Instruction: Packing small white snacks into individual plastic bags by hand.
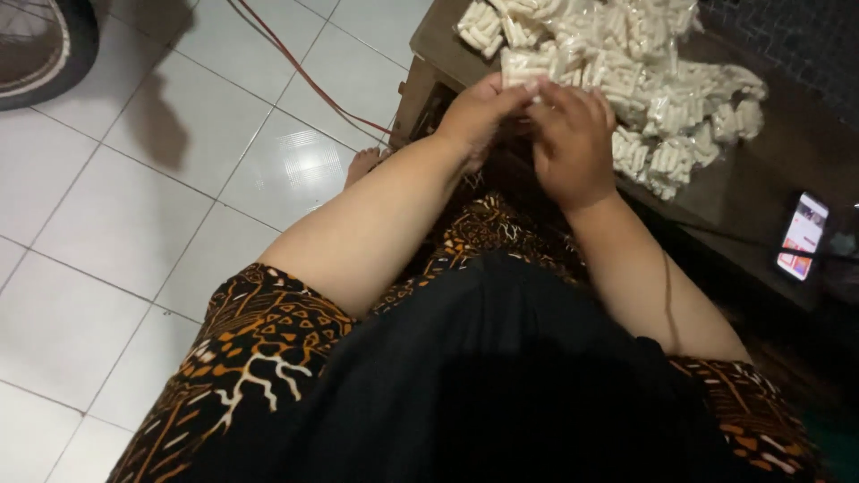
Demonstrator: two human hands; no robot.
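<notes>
At the near edge of the dark wooden bench (443,40), my left hand (479,107) and right hand (573,143) meet, fingers pinching one small clear plastic packet of pale cylindrical snacks (528,64), steadying it. Beyond lies the heap of matching packets (662,98); right, a lit phone (803,235).

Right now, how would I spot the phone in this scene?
Start at the dark low table heaped with clear packets of pale sticks. Follow its right side past the heap: the phone lies alone there, the only thing with a lit, colourful screen.
</notes>
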